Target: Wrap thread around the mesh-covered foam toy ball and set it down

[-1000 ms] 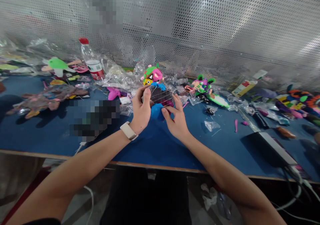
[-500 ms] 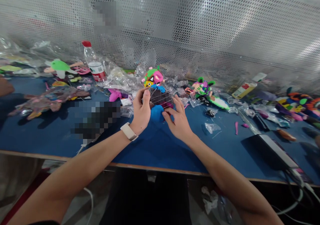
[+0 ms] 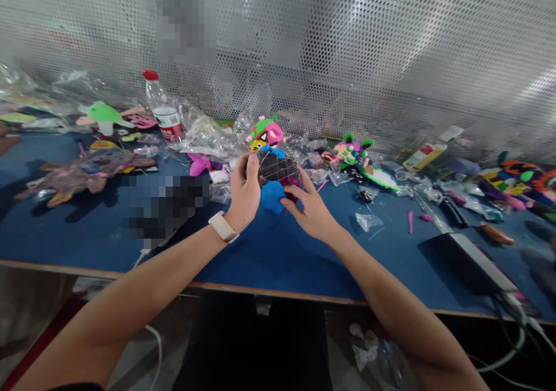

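Note:
A dark rounded clay piece (image 3: pixel 278 168) with a light crisscross net of lines is held up above the blue table (image 3: pixel 278 263). A bright blue clay part (image 3: pixel 273 196) joins its lower side, and dark red shows at its right. My left hand (image 3: pixel 247 191), with a pale watch band at the wrist, grips the piece from the left, thumb on top. On the other side my right hand (image 3: pixel 310 205) holds the right edge, thumb and fingers near the blue part. Behind it stands a green, pink and yellow clay figure (image 3: pixel 266 133).
A red-capped bottle (image 3: pixel 165 116), plastic wrap and a green-eared clay figure (image 3: pixel 354 150) line the metal mesh wall. A blurred dark object (image 3: pixel 171 208) lies left, a black box with cables (image 3: pixel 471 263) right. Another person's hand (image 3: pixel 6 142) is at the far left.
The held piece has tilted slightly, showing more of its netted surface, and my right fingers have shifted a little. The other person's hand at the far left has moved back toward the frame edge.

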### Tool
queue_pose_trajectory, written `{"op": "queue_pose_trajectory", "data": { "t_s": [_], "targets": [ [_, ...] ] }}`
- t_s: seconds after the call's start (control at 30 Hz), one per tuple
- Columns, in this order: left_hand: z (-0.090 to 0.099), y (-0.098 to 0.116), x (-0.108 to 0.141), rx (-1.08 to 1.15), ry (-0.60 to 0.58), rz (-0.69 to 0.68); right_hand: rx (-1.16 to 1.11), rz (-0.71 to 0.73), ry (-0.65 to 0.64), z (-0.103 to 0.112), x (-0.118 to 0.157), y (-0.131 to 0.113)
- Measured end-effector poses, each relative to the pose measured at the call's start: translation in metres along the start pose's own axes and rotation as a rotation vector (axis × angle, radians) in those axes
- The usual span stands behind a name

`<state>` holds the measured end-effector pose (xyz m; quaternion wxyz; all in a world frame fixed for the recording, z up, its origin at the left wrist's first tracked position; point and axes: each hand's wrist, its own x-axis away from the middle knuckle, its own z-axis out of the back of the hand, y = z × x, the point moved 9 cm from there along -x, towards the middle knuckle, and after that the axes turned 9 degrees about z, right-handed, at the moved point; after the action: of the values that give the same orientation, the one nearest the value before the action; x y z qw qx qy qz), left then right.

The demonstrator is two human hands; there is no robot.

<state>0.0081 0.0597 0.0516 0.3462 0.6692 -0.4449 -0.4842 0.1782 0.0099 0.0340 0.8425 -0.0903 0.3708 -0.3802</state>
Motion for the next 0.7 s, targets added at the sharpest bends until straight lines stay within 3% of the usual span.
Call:
{"op": "queue_pose_trajectory", "data": {
  "t_s": [0.23,0.47,0.7],
  "targets": [
    [-0.002,-0.004,0.001,0.018,-0.015,0.054,-0.066,-0.043,-0.035,-0.009,-0.002,0.001],
    [-0.003,-0.001,0.0,0.0,-0.021,0.016,-0.073,-0.058,-0.031,-0.003,-0.004,-0.002],
    [-0.004,0.006,0.0,-0.033,-0.028,-0.047,-0.102,-0.015,-0.112,-0.002,-0.006,-0.003]
  ]
}}
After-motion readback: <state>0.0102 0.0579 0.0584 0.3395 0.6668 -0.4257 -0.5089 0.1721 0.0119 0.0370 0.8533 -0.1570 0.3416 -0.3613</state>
